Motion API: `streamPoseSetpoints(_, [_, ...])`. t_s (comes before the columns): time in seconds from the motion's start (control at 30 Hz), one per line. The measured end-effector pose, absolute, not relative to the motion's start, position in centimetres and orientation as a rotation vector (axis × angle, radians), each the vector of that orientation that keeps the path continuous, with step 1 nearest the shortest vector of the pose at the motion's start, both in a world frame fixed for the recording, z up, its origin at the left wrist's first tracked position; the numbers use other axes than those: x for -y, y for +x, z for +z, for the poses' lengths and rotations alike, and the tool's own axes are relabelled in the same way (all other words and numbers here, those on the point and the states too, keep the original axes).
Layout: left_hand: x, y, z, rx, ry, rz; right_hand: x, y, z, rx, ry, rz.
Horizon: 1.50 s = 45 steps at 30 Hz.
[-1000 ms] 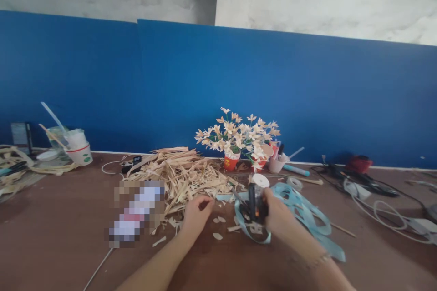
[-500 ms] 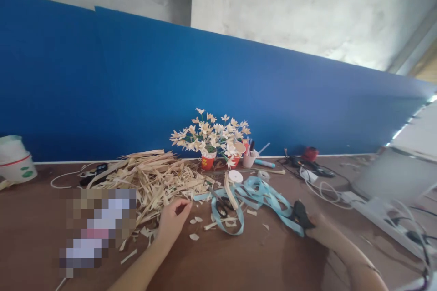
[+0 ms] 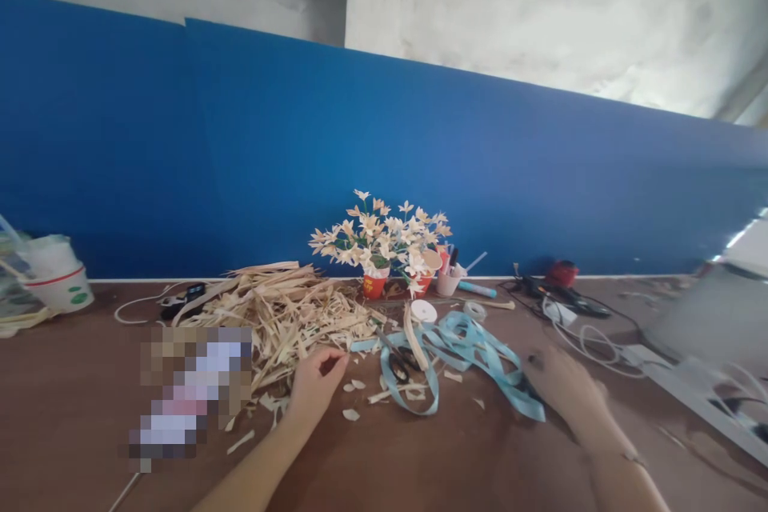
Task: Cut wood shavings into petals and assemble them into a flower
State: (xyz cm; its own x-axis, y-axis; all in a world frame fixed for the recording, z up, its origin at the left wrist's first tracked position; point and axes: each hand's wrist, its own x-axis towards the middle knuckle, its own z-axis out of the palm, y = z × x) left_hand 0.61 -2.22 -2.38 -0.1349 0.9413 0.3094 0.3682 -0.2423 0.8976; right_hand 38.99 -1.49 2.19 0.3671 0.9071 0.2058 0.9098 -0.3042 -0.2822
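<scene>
My left hand (image 3: 318, 384) is closed in a pinch at the front edge of a pile of dry, straw-coloured husk strips (image 3: 294, 312). Whatever its fingertips hold is too small to make out. My right hand (image 3: 564, 388), somewhat blurred, curls around a black tool (image 3: 534, 362), mostly hidden under the fingers. Beside that hand a light blue ribbon (image 3: 480, 356) lies in loose loops. Black-handled scissors (image 3: 399, 364) rest among the ribbon, between my hands. Pale petal-like scraps (image 3: 351, 414) lie right of my left hand.
Pale flowers (image 3: 384, 236) stand in red pots (image 3: 374, 286) at the blue partition (image 3: 270, 152). Near them are a pen cup (image 3: 447, 283), a white disc (image 3: 423, 310) and a tape roll (image 3: 475, 310). Cables and a power strip (image 3: 690, 392) lie right; a white tub (image 3: 63, 288) stands left.
My right hand has moved up and over the black tool, which showed more plainly before. My left hand keeps its pinch. The whole view has shifted slightly.
</scene>
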Motion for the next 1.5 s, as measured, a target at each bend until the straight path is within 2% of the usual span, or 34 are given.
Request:
streamPoseSetpoints(0.13, [2.4, 0.8, -2.2, -1.467, 1.619, 1.372, 0.4, 28.2, 4.0, 1.909, -1.642, 0.309])
streamPoseSetpoints(0.27, [2.5, 0.8, -2.1, -1.462, 1.639, 1.36, -0.9, 20.6, 2.7, 2.084, -1.345, 0.642])
streamPoseSetpoints(0.33, [2.4, 0.7, -2.3, -1.457, 1.642, 1.354, -1.5, 18.9, 1.6, 2.104, -1.316, 0.642])
streamPoseSetpoints(0.53, [2.1, 0.6, -2.7, -1.451, 1.642, 1.349, -1.3, 18.0, 0.1, 2.308, -1.328, 0.345])
streamPoseSetpoints(0.77, [2.3, 0.6, -2.6, -1.466, 1.644, 1.32, 0.2, 16.8, -1.0, 2.516, -1.165, 0.416])
streamPoseSetpoints(1.1, [2.2, 0.6, -2.6, -1.462, 1.649, 1.332, 0.8, 16.3, -1.2, 2.611, -1.191, 0.361])
streamPoseSetpoints(1.27, [2.1, 0.6, -2.7, -1.466, 1.656, 1.33, 0.5, 16.5, -1.4, 2.397, -1.22, 0.318])
streamPoseSetpoints(1.5, [2.0, 0.8, -2.9, -1.514, 1.653, 1.289, 0.3, 16.6, -0.3, 1.963, -1.192, 0.506])
